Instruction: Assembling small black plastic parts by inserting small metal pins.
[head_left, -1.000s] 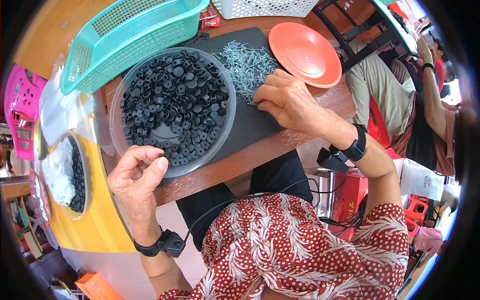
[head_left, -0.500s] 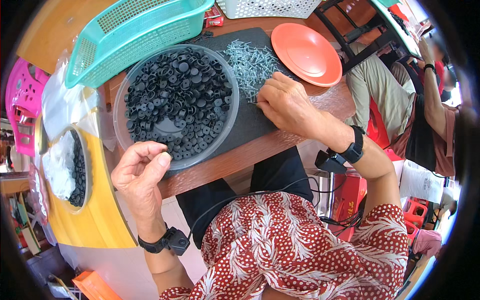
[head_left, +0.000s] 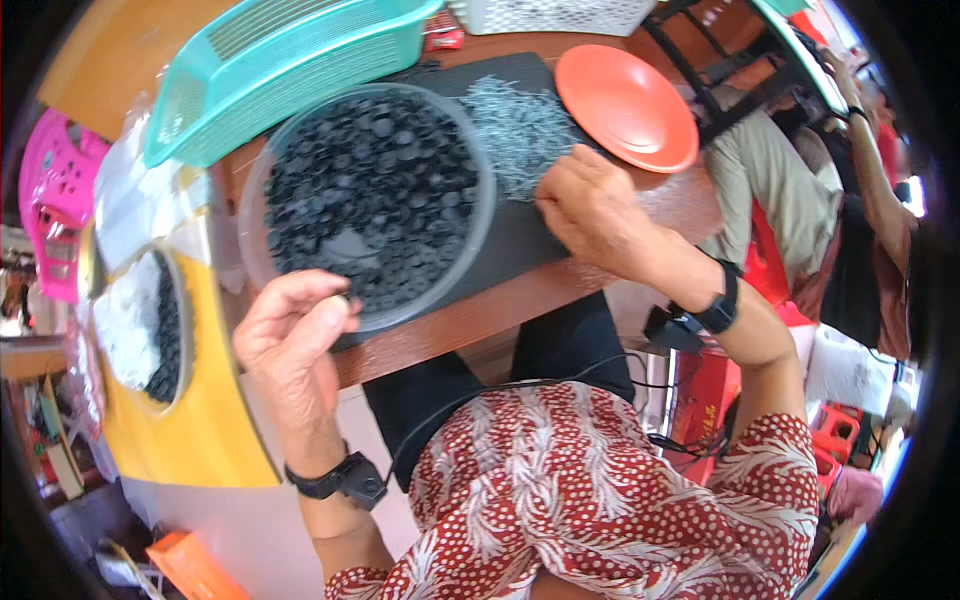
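A clear round bowl (head_left: 478, 240) full of small black plastic caps (head_left: 380, 190) stands on a black mat (head_left: 520, 240) on the wooden table. My left hand (head_left: 290, 345) hovers at the bowl's near rim, its thumb and fingers pinched on a small part that is too small to make out. My right hand (head_left: 595, 215) rests on the mat to the right of the bowl. Its curled fingertips touch the near edge of a pile of small silver metal pieces (head_left: 520, 120), and the palm hides what they hold.
A teal plastic basket (head_left: 290, 60) lies behind the bowl and an orange plate (head_left: 625, 105) at the back right. On a yellow surface (head_left: 200, 430) to my left sits a second bowl (head_left: 140, 330) with black caps and white material. A pink basket (head_left: 55, 210) is far left. Another person (head_left: 800, 200) sits on the right.
My left hand has lifted from below the table edge up to the bowl's near rim, fingers still pinched. My right hand has stayed at the pile of metal pieces.
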